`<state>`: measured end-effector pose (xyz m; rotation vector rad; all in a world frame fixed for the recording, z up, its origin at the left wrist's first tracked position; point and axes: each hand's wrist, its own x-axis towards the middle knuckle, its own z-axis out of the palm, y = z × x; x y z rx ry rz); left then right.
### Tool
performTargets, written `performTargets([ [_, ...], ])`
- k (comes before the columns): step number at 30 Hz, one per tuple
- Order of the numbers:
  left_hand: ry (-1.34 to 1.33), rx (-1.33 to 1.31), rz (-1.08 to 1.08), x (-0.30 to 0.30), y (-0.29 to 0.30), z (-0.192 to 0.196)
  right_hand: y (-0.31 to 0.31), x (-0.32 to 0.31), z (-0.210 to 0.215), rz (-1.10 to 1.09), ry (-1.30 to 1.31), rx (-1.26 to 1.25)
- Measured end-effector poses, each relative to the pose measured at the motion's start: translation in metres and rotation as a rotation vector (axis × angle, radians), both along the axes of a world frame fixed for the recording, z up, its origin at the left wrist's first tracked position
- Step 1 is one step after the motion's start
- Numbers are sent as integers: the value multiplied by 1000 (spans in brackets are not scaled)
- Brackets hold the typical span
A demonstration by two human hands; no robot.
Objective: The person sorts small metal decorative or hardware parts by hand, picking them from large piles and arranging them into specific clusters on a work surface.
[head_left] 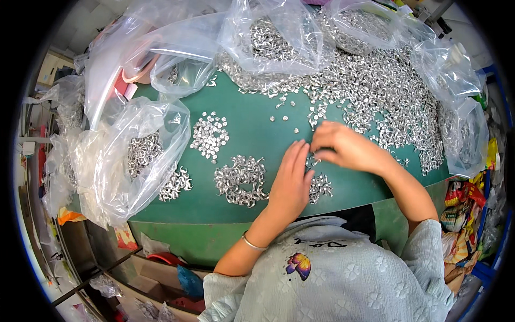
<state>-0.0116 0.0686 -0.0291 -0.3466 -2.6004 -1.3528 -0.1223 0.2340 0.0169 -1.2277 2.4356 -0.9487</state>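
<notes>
My left hand rests low over the green table with its fingers stretched out toward the far side and nothing seen in it. Beside it, my right hand has curled fingers and thumb pointing left; what they hold, if anything, is hidden. A few small silver metal pieces show between the two hands. Just right of my left wrist lies a small heap of curved metal pieces. Left of that hand is a larger heap of curved silver pieces. Farther left, small chunky silver pieces are grouped apart.
A wide spread of loose metal pieces covers the table's far right. Clear plastic bags of pieces stand at the left, far middle and right. The green tabletop shows between heaps. Below its near edge is a drawer.
</notes>
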Motion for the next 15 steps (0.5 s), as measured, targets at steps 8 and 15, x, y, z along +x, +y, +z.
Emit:
performTargets([
  [8,38,-291,-213,-1,-2,1,-62,-68,-38,-207,439,-35],
  [15,41,-116,-189,-2,-1,3,-38,-54,-15,-224,268,-94],
])
